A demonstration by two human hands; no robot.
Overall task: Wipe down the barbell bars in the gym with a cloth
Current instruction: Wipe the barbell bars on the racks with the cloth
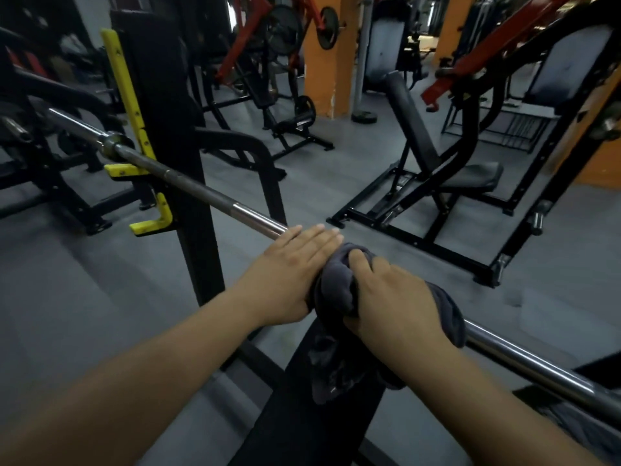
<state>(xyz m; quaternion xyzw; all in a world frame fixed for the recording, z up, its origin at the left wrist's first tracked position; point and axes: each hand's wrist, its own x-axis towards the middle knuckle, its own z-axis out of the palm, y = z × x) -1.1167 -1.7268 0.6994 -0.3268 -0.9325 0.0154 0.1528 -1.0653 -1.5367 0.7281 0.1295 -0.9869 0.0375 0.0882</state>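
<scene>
Diagonally, barbell bar (pixel 201 191) — upper-left to lower-right

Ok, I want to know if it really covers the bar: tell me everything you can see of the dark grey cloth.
The dark grey, soft-looking fabric cloth is bunched and wrapped over the long steel barbell bar, hiding that stretch of it. The right hand grips it, curled round cloth and bar. The left hand lies flat beside it, straight fingers over the bar, touching the cloth's left edge. A crumpled loose end hangs below, in front of the black padded bench.
</scene>
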